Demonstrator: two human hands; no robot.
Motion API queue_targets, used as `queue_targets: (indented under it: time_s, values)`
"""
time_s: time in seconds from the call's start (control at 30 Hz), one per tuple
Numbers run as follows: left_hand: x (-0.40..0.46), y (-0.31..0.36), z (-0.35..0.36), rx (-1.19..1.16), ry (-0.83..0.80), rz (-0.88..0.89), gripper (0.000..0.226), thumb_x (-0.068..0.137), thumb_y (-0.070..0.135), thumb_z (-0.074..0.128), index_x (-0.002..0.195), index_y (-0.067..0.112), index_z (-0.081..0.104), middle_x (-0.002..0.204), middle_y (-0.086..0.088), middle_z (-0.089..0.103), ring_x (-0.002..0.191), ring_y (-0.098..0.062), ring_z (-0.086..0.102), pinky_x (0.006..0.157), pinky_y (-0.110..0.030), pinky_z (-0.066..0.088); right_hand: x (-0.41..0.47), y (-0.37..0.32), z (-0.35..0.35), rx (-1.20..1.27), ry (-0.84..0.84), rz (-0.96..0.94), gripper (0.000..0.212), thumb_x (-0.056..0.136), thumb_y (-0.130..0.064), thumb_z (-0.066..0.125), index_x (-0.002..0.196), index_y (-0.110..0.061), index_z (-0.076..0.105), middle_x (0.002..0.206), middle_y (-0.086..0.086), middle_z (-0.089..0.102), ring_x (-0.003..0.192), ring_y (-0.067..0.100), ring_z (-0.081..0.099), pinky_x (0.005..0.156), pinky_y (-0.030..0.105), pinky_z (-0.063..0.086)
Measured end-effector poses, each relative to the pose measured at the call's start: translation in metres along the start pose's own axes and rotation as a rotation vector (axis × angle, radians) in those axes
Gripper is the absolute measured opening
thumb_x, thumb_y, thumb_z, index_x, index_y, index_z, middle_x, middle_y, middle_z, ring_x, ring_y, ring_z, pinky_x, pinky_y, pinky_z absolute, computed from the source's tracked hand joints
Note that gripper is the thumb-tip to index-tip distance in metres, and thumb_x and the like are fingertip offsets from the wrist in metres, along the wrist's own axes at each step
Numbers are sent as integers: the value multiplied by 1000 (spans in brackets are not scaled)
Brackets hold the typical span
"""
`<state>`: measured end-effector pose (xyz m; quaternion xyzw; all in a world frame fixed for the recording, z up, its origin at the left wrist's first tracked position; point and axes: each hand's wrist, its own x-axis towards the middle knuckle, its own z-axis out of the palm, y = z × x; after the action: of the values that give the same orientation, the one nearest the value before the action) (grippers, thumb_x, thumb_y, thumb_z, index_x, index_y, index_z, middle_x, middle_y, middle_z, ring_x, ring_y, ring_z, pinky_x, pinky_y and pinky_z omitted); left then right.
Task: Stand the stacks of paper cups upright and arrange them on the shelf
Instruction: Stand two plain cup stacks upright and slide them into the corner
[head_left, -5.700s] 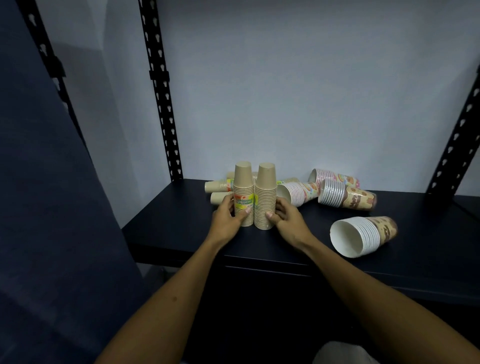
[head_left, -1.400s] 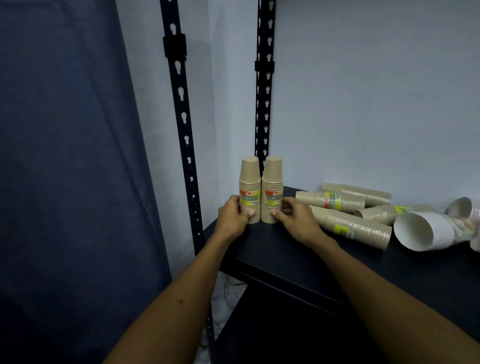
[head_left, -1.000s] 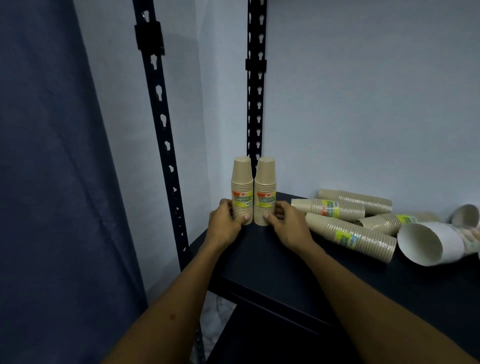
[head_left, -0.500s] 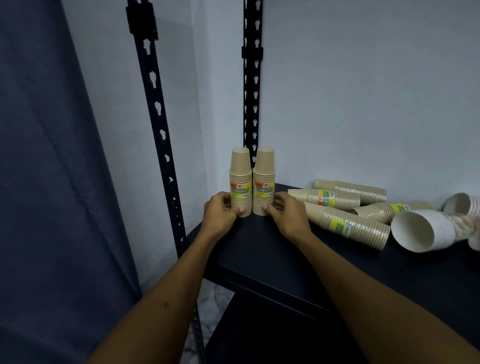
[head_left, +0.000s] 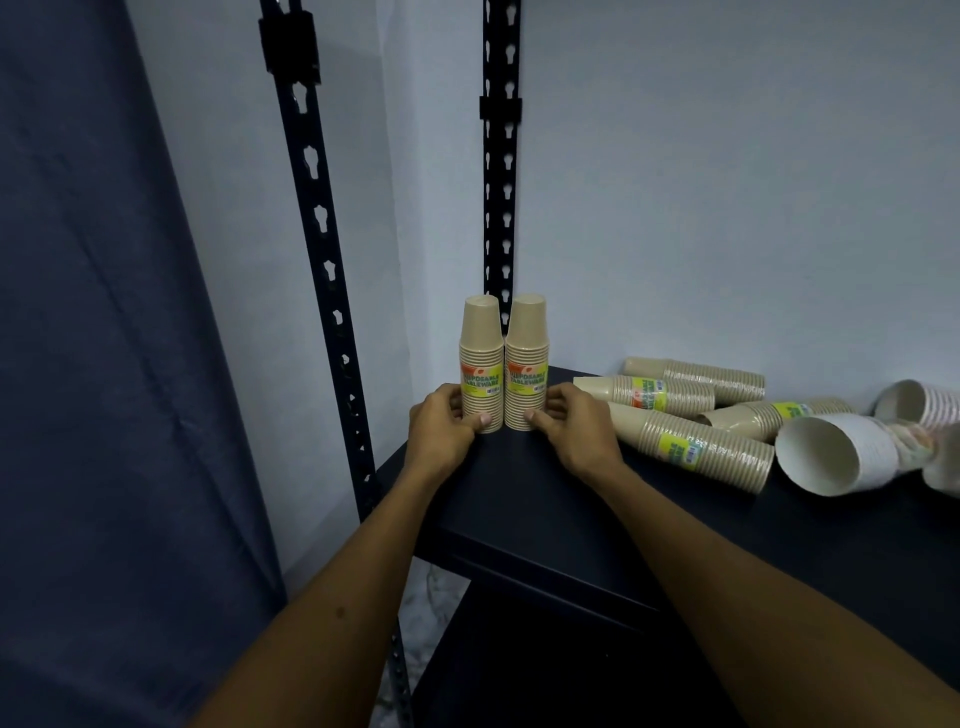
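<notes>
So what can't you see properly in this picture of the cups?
- Head view: white cup stacks at the right edge are cut off and blurred, so their count is unclear.
- Fingers of the left hand and right hand curl behind the two upright stacks.
- Small label print is too tiny.
- Shelf runs past the right edge.

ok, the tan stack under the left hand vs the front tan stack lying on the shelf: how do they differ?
The held stack stands upright, mouths down; the lying stack is on its side. The left hand grips the held stack at its base; nothing touches the lying stack. The held stack sits in the shelf corner; the lying stack is further right. Both are tan, with yellow labels.
</notes>
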<state>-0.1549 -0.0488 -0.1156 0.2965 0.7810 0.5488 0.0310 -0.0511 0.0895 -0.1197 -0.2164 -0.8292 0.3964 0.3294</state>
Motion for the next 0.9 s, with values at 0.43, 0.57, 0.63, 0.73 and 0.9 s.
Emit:
queue_targets:
  time_s: [0.43,0.57,0.63,0.73,0.9]
  values:
    - [3,-2,0,65,-21,-9,50,83,23,73,129,10,55,124,-6,65,111,-20,62,94,-32,49,-1,0,2,-65,-15,-21,41,85,-26,71,119,-8,57,114,5,67,98,12,61,87,27,52]
    - [-6,4,0,157,7,-9,54,80,27,75,126,7,54,121,-9,65,106,-23,63,83,-29,48,-14,-7,-4,-182,6,-79,40,88,-26,66,121,-8,56,111,7,67,98,18,63,88,39,54]
    - [-13,8,-2,232,50,-27,58,81,28,73,127,2,51,120,-13,63,105,-27,61,79,-31,46,-29,-13,-11,-207,8,-145,33,89,-21,64,118,-7,58,107,7,68,95,18,64,86,39,55]
    - [-27,12,-5,433,129,-41,45,86,25,65,121,0,51,115,-18,61,101,-32,59,73,-34,45,-54,-16,-27,-294,2,-331,23,90,-15,61,111,-6,64,103,9,69,93,21,64,82,38,53]
    - [-52,18,-1,714,164,111,13,86,14,53,90,2,57,93,-17,62,82,-32,59,61,-35,45,-76,2,-81,-607,143,-478,13,80,-4,60,92,-3,65,93,12,67,87,33,62,77,41,49]
